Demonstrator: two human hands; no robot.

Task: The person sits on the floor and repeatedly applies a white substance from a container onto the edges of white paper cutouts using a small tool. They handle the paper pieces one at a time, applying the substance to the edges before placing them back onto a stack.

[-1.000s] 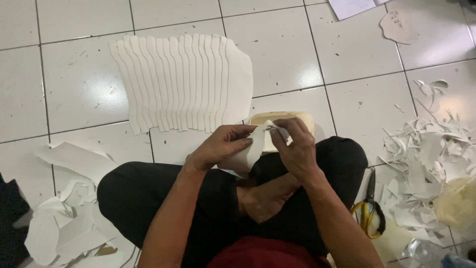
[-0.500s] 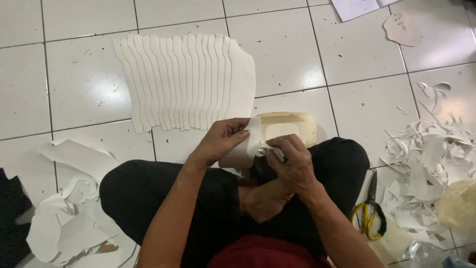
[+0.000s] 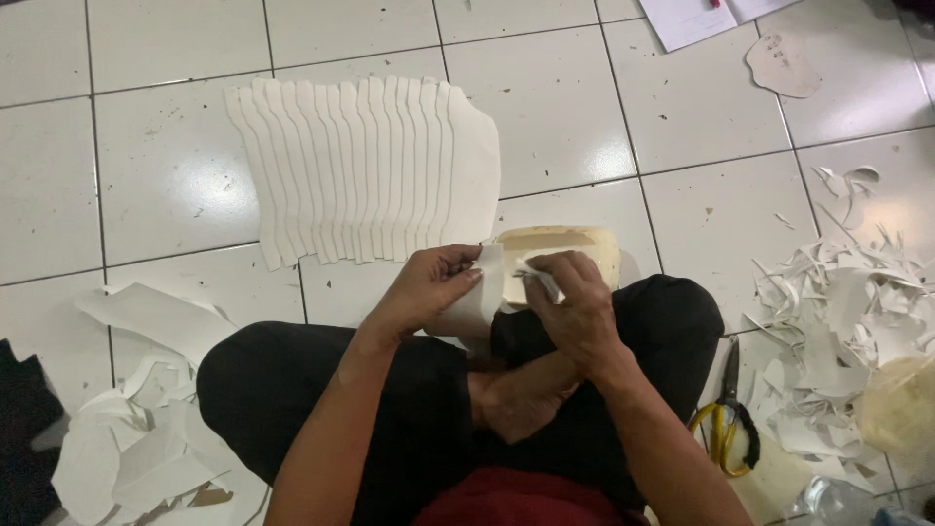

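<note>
The person is sitting cross-legged on a white tiled floor [image 3: 175,175], wearing black trousers [image 3: 321,390], with a bare foot [image 3: 516,404] tucked between the knees. Nearest on the left, a loose heap of white offcuts [image 3: 127,458] is lying crumpled and curling, thin and sheet-like. Nearest on the right, a pair of scissors with yellow handles [image 3: 726,424] is resting on the floor just beside the right knee, and beyond it a bigger pile of narrow, jagged white scraps [image 3: 838,341] is spreading toward the right edge, with a pale yellowish lump [image 3: 901,409] at its near side.

Over the lap, the left hand [image 3: 429,287] is pinching a flat white cut piece [image 3: 482,297] along its left edge, thumb on top and fingers curled under. The right hand [image 3: 575,302] is closing on a small white strip [image 3: 541,281] at that piece's right side, fingertips clenched around it. The piece is hanging in the air between both hands, above the knees.

Just behind the hands, a cream, oval, hollowed block [image 3: 560,248] is sitting on the floor. Farther off, to the left, a neat overlapping row of white cut panels [image 3: 365,170] is lying fanned out flat, each with the same waisted outline. At the far right, a beige sole-shaped pattern [image 3: 782,66] and white paper sheets [image 3: 701,18] are lying on the tiles.
</note>
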